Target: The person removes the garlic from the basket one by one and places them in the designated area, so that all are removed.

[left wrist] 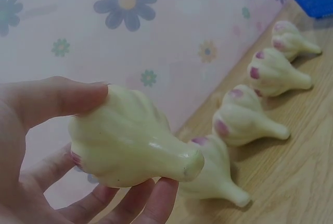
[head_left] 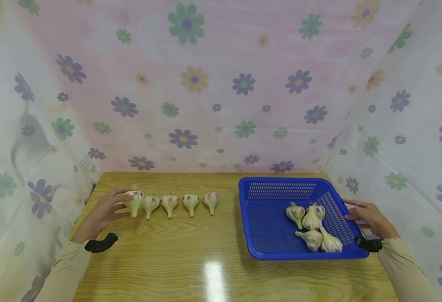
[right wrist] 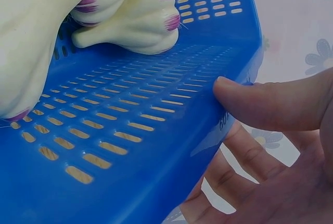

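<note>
My left hand (head_left: 106,209) holds a white garlic bulb (left wrist: 130,135) between thumb and fingers, its neck pointing away from the palm in the left wrist view. This bulb is at the left end of a row of similar bulbs; the nearest one (head_left: 150,204) partly hides behind it in the left wrist view. On the right, my right hand (head_left: 370,218) grips the right rim of a blue plastic basket (right wrist: 244,67), thumb on the rim and fingers outside. Several garlic bulbs (head_left: 313,217) with purple patches lie in the basket's right half.
The row continues rightward along the wooden table (head_left: 160,260), ending with a bulb (head_left: 211,203) left of the basket. Flowered cloth (head_left: 221,113) stands behind the table and along both sides.
</note>
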`<move>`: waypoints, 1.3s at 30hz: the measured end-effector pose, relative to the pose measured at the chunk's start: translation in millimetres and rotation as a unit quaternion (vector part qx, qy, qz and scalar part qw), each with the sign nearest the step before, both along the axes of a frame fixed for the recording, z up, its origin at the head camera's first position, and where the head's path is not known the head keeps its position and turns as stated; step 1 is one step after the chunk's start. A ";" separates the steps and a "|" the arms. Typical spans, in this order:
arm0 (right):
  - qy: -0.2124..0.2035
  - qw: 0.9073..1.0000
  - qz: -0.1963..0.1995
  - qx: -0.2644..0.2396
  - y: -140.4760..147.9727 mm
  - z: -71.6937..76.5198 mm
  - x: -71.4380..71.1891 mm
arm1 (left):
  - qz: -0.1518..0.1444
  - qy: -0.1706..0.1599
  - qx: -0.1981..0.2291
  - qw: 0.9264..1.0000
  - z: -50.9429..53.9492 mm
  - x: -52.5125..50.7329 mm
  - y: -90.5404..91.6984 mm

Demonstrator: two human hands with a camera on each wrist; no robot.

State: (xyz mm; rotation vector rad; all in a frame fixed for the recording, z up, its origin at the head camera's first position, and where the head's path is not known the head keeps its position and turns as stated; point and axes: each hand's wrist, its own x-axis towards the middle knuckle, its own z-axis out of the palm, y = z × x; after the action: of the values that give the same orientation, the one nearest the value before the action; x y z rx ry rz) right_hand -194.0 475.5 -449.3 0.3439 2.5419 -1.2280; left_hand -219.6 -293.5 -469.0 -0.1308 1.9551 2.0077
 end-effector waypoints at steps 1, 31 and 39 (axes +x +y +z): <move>-0.001 1.000 -0.003 0.001 -0.1 -0.1 -0.8 | -0.001 0.000 -0.004 1.000 -1.0 -0.2 -1.0; 0.001 1.000 -0.012 0.000 -3.0 -1.6 0.9 | 0.049 0.027 -0.102 0.993 -41.9 -16.6 -14.2; 0.008 1.000 -0.006 -0.008 -3.0 -1.5 2.8 | 0.087 -0.011 -0.128 0.988 -46.6 -21.2 -7.1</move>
State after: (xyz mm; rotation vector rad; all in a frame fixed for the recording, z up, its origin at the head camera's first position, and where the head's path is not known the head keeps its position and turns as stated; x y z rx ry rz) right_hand -191.3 472.5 -450.8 0.3475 2.5460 -1.2609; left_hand -240.7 -300.7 -515.6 -0.3966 2.2499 1.8358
